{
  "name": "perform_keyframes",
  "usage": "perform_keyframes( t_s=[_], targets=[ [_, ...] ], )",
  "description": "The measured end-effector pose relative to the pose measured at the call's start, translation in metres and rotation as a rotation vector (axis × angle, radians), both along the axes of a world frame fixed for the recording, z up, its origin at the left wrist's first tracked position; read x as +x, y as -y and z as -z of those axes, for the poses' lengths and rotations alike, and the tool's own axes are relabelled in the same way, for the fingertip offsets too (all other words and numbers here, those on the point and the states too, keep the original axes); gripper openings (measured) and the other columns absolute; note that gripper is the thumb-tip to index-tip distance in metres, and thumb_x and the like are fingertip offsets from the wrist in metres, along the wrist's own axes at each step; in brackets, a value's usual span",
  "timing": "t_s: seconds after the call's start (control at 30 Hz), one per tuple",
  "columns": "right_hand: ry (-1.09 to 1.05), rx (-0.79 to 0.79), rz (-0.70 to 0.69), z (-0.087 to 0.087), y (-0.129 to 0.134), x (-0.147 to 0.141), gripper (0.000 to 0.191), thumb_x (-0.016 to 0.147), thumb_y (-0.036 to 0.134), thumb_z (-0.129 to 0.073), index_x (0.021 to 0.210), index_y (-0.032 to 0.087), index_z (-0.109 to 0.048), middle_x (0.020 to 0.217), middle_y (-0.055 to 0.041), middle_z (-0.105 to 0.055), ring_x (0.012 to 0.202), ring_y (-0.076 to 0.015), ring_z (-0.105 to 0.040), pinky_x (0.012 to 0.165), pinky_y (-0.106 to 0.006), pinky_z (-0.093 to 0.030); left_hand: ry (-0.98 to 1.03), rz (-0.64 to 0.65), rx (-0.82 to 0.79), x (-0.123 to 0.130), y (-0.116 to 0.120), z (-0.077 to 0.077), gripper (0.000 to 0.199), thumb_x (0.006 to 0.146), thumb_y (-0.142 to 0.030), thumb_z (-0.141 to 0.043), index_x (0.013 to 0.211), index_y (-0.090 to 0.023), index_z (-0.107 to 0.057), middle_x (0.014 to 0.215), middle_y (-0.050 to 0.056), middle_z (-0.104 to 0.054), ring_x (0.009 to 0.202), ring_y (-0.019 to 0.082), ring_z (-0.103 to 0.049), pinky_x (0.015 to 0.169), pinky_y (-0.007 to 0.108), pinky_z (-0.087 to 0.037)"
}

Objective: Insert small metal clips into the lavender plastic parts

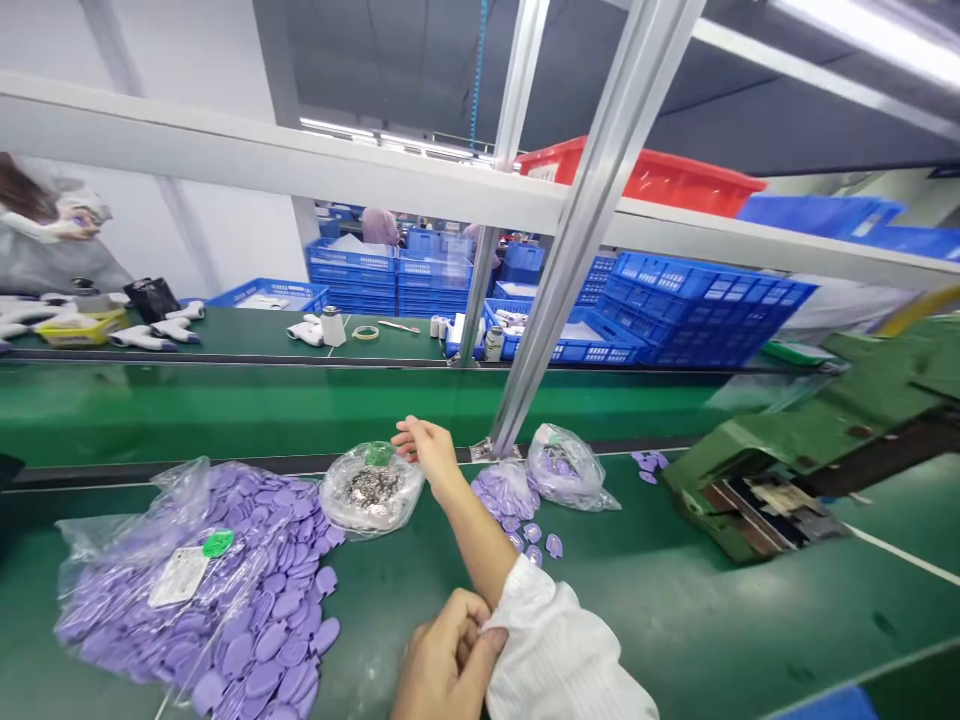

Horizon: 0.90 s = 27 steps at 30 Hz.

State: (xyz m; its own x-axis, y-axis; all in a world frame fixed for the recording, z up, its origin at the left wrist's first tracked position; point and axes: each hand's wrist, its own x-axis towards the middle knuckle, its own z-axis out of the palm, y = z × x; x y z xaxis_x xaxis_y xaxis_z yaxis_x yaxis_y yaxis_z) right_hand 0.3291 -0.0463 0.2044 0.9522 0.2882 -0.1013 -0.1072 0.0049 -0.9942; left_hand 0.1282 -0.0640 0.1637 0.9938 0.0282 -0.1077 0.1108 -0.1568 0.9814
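Observation:
My right hand (426, 447) reaches out beside a clear bag of small metal parts (375, 488), its fingers apart and holding nothing. At the bottom centre, my left hand (448, 655) pinches the cuff of the white sleeve (559, 645) on my right forearm. A big heap of flat purple pieces (262, 590) spills from a clear plastic bag at the left, with a white label (180, 577) on it. Right of my right wrist lie a smaller pile of purple pieces (506, 490) and a clear bag (566, 468) with some purple pieces inside.
A green machine (757, 470) stands at the right. A slanted metal post (555, 300) rises behind the bags, near a green conveyor strip (225, 410). Blue crates (697, 300) and white parts (142, 337) sit beyond. A person in grey (52, 240) is at the far left.

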Motion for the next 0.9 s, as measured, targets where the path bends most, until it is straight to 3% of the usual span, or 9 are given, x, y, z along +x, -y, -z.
perform_keyframes(
  t_s=[0.13, 0.27, 0.33, 0.43, 0.5, 0.57, 0.63, 0.7, 0.9],
  targets=[
    [0.028, -0.081, 0.014, 0.023, 0.018, -0.027, 0.042, 0.092, 0.043, -0.041, 0.103, 0.01, -0.065, 0.089, -0.0095, -0.068, 0.065, -0.0101, -0.057, 0.058, -0.019, -0.041, 0.022, 0.012, 0.087, 0.009, -0.01, -0.005, 0.027, 0.091, -0.041, -0.046, 0.075, -0.02, -0.05, 0.06, -0.002, -0.051, 0.055, 0.011, -0.045, 0.054, 0.022, -0.03],
    [0.526, -0.539, -0.323, 0.034, 0.038, -0.06, 0.022, 0.09, 0.025, -0.049, 0.098, 0.017, -0.068, 0.098, -0.0083, -0.067, 0.095, -0.0168, -0.059, 0.086, -0.025, -0.043, -0.006, -0.061, 0.166, 0.001, -0.025, -0.017, 0.027, 0.093, -0.042, -0.043, 0.077, -0.02, -0.05, 0.065, -0.002, -0.054, 0.06, 0.012, -0.047, 0.057, 0.021, -0.032],
    [0.846, -0.811, -0.471, 0.028, 0.038, -0.059, 0.027, 0.093, 0.021, -0.044, 0.108, 0.019, -0.066, 0.105, -0.0086, -0.066, 0.105, -0.0186, -0.056, 0.094, -0.029, -0.04, -0.041, 0.077, 0.256, -0.014, -0.035, -0.019, 0.021, 0.092, -0.04, -0.048, 0.085, -0.022, -0.055, 0.068, -0.002, -0.06, 0.061, 0.012, -0.052, 0.058, 0.021, -0.033],
    [0.973, -1.01, -0.544, 0.019, 0.021, -0.041, 0.034, 0.098, 0.025, -0.035, 0.114, 0.021, -0.064, 0.108, -0.0081, -0.065, 0.105, -0.018, -0.057, 0.093, -0.029, -0.041, -0.113, 0.287, 0.413, -0.046, -0.06, -0.009, 0.024, 0.091, -0.039, -0.05, 0.108, -0.027, -0.061, 0.074, -0.002, -0.07, 0.06, 0.014, -0.061, 0.056, 0.021, -0.036],
    [0.948, -1.061, -0.615, 0.02, 0.007, -0.031, 0.032, 0.097, 0.027, -0.038, 0.104, 0.018, -0.068, 0.103, -0.009, -0.067, 0.099, -0.0185, -0.061, 0.089, -0.028, -0.044, -0.091, 0.229, 0.55, -0.065, -0.086, 0.003, 0.028, 0.093, -0.041, -0.043, 0.103, -0.029, -0.066, 0.082, 0.0, -0.073, 0.068, 0.015, -0.067, 0.061, 0.021, -0.042],
    [0.923, -1.078, -0.639, 0.027, -0.003, -0.028, 0.029, 0.094, 0.028, -0.046, 0.1, 0.013, -0.07, 0.104, -0.0115, -0.066, 0.095, -0.0206, -0.062, 0.086, -0.03, -0.046, -0.033, -0.018, 0.726, -0.074, -0.115, 0.011, 0.031, 0.095, -0.043, -0.04, 0.103, -0.032, -0.068, 0.101, 0.0, -0.073, 0.088, 0.017, -0.069, 0.076, 0.021, -0.047],
    [0.901, -1.081, -0.617, 0.036, -0.008, -0.029, 0.03, 0.091, 0.03, -0.051, 0.105, 0.011, -0.069, 0.112, -0.0143, -0.064, 0.098, -0.0239, -0.062, 0.087, -0.033, -0.047, -0.04, -0.163, 0.93, -0.068, -0.139, 0.012, 0.034, 0.095, -0.045, -0.04, 0.112, -0.033, -0.066, 0.111, 0.001, -0.069, 0.097, 0.019, -0.066, 0.073, 0.022, -0.049],
    [0.873, -1.092, -0.605, 0.042, -0.009, -0.032, 0.03, 0.09, 0.028, -0.051, 0.107, 0.01, -0.069, 0.117, -0.0153, -0.062, 0.103, -0.0261, -0.061, 0.09, -0.036, -0.047, -0.053, -0.189, 1.145, -0.051, -0.153, 0.007, 0.038, 0.097, -0.039, -0.035, 0.121, -0.03, -0.063, 0.114, 0.004, -0.067, 0.098, 0.02, -0.064, 0.071, 0.025, -0.048],
    [0.786, -1.131, -0.593, 0.044, -0.01, -0.029, 0.029, 0.091, 0.021, -0.044, 0.101, 0.016, -0.071, 0.108, -0.0102, -0.067, 0.097, -0.021, -0.064, 0.086, -0.031, -0.049, -0.036, 0.149, 1.548, 0.01, -0.153, 0.006, 0.042, 0.091, -0.014, -0.036, 0.12, -0.02, -0.066, 0.106, 0.011, -0.065, 0.093, 0.028, -0.061, 0.075, 0.037, -0.043]
  ],
)
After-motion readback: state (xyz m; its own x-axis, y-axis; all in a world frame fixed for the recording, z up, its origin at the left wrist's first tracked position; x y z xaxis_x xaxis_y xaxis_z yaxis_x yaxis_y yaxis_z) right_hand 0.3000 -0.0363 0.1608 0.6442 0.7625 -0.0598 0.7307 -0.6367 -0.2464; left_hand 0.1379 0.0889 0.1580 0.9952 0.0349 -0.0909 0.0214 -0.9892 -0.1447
